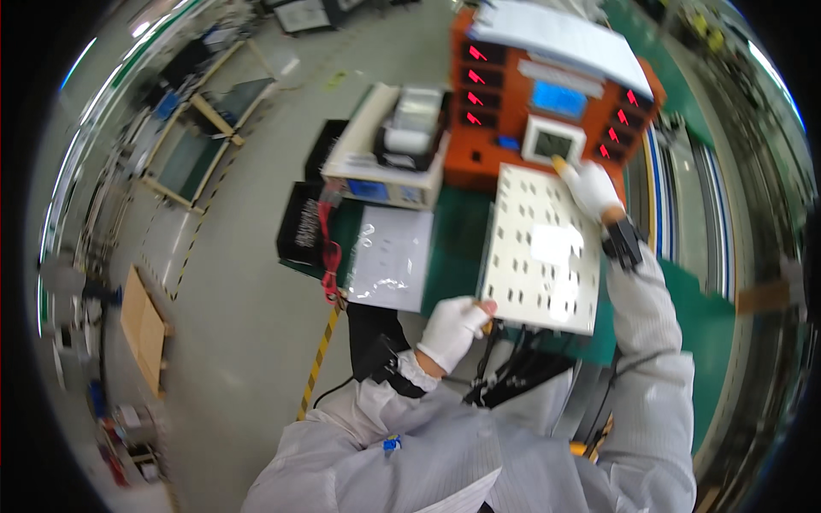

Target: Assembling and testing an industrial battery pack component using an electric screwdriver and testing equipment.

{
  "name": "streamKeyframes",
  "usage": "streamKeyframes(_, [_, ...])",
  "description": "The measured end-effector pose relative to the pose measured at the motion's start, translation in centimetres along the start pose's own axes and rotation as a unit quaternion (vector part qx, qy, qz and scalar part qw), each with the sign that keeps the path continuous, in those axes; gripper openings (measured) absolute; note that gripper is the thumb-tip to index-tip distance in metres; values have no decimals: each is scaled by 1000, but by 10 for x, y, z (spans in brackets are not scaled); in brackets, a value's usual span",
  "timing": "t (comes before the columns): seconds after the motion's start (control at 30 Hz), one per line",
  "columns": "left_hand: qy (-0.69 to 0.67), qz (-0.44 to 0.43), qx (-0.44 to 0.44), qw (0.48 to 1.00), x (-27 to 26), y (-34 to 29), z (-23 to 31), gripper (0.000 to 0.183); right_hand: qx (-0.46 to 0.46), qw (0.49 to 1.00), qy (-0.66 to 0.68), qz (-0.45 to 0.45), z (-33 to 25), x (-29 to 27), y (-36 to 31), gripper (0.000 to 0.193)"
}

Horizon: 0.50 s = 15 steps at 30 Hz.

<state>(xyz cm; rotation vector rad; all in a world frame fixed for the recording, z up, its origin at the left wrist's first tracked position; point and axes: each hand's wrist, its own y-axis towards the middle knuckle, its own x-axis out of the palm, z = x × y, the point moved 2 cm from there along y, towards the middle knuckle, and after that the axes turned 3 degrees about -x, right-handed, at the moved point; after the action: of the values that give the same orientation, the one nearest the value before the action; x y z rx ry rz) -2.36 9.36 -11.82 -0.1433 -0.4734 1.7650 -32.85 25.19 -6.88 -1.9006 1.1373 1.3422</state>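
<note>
Green bench [462, 231] runs from centre to 3 o'clock, floor with a yellow-black striped tape line at 7 o'clock. At 12 o'clock sits an orange cabinet unit [505, 145] with red marks down both sides, a blue screen and a small white-framed display [553, 142]; a white sheet stack lies on its top. At 11 o'clock of the bench, a beige instrument [385, 175] with a blue front panel and a roll of clear tape on it.

Centre right: a flat perforated white metal panel [539, 248], pale rectangular label patch in its middle, lying on the bench in front of the orange unit. Black cables hang below its near edge at 6 o'clock.

Right hand [590, 188], white glove, rests on the panel's far corner at 1 o'clock, fingers curled together on the edge. Left hand [453, 329], white glove, grips the near-left corner at 6 o'clock, fingers clamped on the rim.

Progress, judged: panel is held at two opposite corners, apparently being positioned; not clear if seated yet.

Left of panel: clear plastic bag over a white sheet [389, 256], red lanyard beside it, black pouch at 9 o'clock.
</note>
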Motion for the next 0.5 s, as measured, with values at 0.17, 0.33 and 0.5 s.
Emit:
streamKeyframes(0.17, [-23, 14, 67, 997, -41, 28, 6, 34, 86, 974, 194, 84, 28, -3, -70, 38])
streamKeyframes(0.33, [66, 24, 24, 997, -53, 90, 53, 41, 135, 887, 397, 195, 25, -6, -168, 26])
streamKeyframes(0.5, [407, 20, 45, 912, -45, 121, 85, 71, 182, 874, 397, 214, 22, 14, -207, 28])
